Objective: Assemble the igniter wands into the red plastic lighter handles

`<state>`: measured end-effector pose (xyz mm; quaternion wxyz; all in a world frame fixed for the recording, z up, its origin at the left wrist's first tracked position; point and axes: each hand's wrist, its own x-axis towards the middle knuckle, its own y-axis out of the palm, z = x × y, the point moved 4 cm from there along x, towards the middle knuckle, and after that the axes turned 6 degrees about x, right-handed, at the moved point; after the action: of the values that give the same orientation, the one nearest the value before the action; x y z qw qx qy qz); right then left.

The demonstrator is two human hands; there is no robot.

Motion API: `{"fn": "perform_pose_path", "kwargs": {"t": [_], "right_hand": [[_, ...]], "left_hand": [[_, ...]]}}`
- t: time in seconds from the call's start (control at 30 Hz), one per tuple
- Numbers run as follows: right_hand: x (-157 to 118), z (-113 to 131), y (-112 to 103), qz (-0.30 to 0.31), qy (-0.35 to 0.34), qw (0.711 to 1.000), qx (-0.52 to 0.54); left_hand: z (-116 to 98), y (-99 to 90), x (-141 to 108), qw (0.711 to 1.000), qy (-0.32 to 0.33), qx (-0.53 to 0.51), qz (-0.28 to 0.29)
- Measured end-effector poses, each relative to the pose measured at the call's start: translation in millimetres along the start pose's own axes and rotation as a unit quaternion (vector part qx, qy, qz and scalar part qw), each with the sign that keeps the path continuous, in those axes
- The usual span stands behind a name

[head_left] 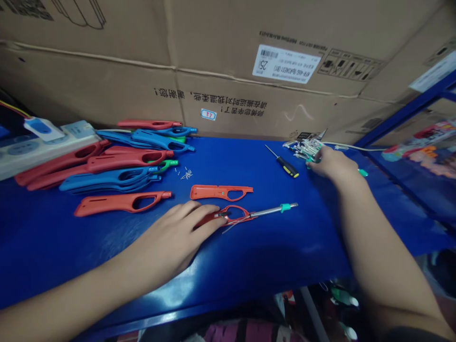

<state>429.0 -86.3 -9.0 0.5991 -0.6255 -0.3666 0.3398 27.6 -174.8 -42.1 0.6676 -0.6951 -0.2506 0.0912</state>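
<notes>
My left hand [185, 228] is closed over the handle end of an open orange lighter shell [238, 208], which lies on the table. A metal tube [267, 211] with a green collar [285, 207] sticks out of the shell to the right, and a thin wire hangs below it. Behind lies a matching orange shell half [221, 192], hollow side up. At the right, the curled fingers of my right hand [333, 164] are in a pile of small parts with white wires [304, 148]; what they pinch is hidden. A green tip [362, 173] shows beyond that hand.
A black-and-yellow screwdriver [287, 167] lies left of the pile. Several small screws [187, 175] are scattered near stacked red shells [130, 161] and blue shells [107, 180]. A power strip [24, 152] is at the left. A large cardboard box [221, 57] stands behind the blue table [249, 256].
</notes>
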Motion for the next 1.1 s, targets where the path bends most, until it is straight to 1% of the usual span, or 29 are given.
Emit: {"fn": "perform_pose_path", "kwargs": {"t": [0.1,0.23,0.33,0.4,0.43,0.47,0.53,0.57,0.6,0.63,0.67,0.7,0.73,0.8,0.9,1.0,1.1], "right_hand": [[-5,6,0,0.032,0.034,0.999,-0.005],[-10,11,-7,0.017,0.023,0.999,0.018],[-13,14,-12,0.004,-0.023,0.998,0.064],[-18,23,-14,0.004,-0.086,0.988,0.125],[-22,31,-15,0.01,-0.12,0.979,0.165],[-29,41,-15,0.02,-0.163,0.96,0.226],[-45,61,-12,0.07,-0.22,0.91,0.344],[-55,72,-9,0.116,-0.24,0.882,0.388],[-65,83,-4,0.177,-0.25,0.856,0.417],[-75,92,2,0.23,-0.261,0.835,0.426],[-84,99,6,0.255,-0.278,0.827,0.416],[-92,105,9,0.25,-0.303,0.83,0.395],[-97,108,11,0.226,-0.33,0.841,0.365],[-104,111,12,0.153,-0.372,0.866,0.297],[-106,108,10,0.073,-0.395,0.887,0.227],[-106,103,4,0.038,-0.418,0.883,0.208],[-110,102,-1,0.039,-0.486,0.859,0.156]], "left_hand": [[0,-0.6,0,1.0,-0.003,-0.008,0.005],[-1,-1.8,0,1.0,-0.006,-0.016,0.011],[-1,-2.8,1,1.0,-0.013,-0.024,0.007],[0,-4.0,1,0.999,-0.021,-0.025,-0.006],[0,-4.5,1,0.999,-0.025,-0.021,-0.011],[0,-4.9,1,0.999,-0.029,-0.016,-0.014],[0,-4.6,1,0.999,-0.033,-0.004,-0.006],[0,-4.3,1,0.999,-0.035,0.0,0.003],[0,-4.0,1,0.999,-0.037,0.001,0.011],[0,-3.9,1,0.999,-0.039,0.0,0.017],[1,-4.1,2,0.999,-0.04,-0.001,0.022],[1,-4.5,2,0.999,-0.042,-0.003,0.023],[1,-5.0,2,0.999,-0.043,-0.005,0.023],[0,-5.8,3,0.999,-0.046,-0.003,0.026],[-1,-5.7,4,0.998,-0.049,0.015,0.045],[-2,-4.9,5,0.997,-0.044,0.032,0.062],[-2,-4.1,4,0.996,-0.044,0.029,0.071]]}}
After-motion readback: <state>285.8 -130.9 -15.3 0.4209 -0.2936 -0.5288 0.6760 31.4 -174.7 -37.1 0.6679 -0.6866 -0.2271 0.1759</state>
